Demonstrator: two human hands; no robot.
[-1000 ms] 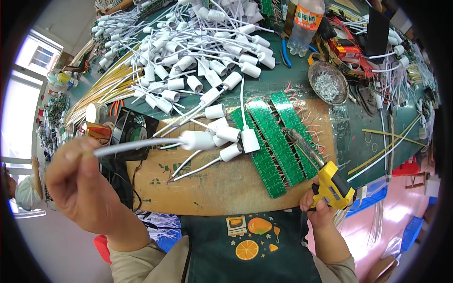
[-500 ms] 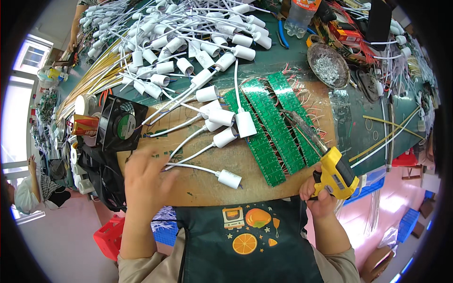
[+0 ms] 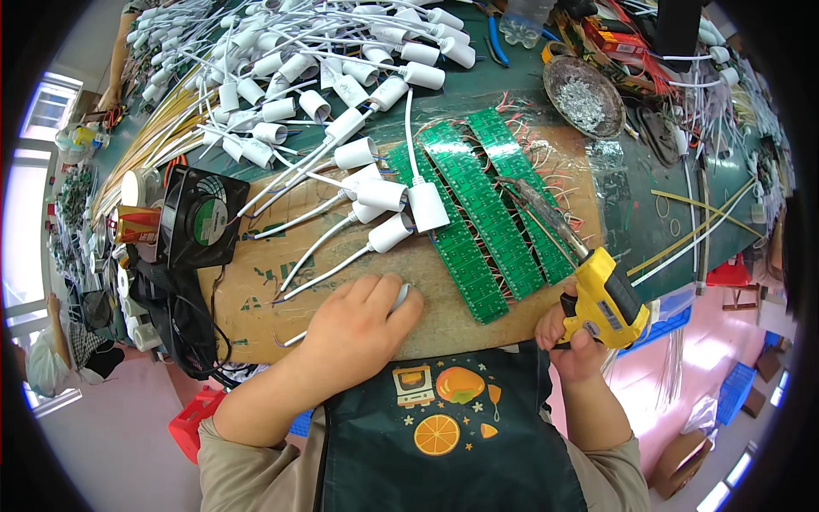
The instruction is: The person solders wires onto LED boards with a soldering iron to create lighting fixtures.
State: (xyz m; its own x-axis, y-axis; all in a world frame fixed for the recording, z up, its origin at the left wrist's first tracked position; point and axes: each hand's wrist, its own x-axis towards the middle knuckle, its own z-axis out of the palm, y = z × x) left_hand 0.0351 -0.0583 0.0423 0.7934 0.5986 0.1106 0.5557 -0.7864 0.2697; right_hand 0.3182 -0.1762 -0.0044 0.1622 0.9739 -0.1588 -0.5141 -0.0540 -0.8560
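My left hand (image 3: 363, 320) is closed over a white lamp holder (image 3: 400, 296) at the near edge of the brown work board (image 3: 256, 320). Only a bit of the lamp holder shows past the fingers, and its cable end sticks out beyond the wrist side. My right hand (image 3: 570, 337) grips a yellow and black soldering gun (image 3: 607, 294) by its handle. Its metal tip points far left, over three green circuit board panels (image 3: 482, 205) with red wires along their edges. Several more white lamp holders (image 3: 390, 232) with cables lie just beyond my left hand.
A large heap of white lamp holders (image 3: 341, 51) covers the far side. A black fan (image 3: 205, 218) stands at the left. At the far right are a round metal dish (image 3: 584, 98) of silvery bits, a plastic bottle (image 3: 522, 21) and yellow strips (image 3: 682, 239).
My left hand has moved right and closed over the nearest lamp holder, which lay uncovered before. The right hand keeps its grip on the soldering gun. The whole view has shifted slightly.
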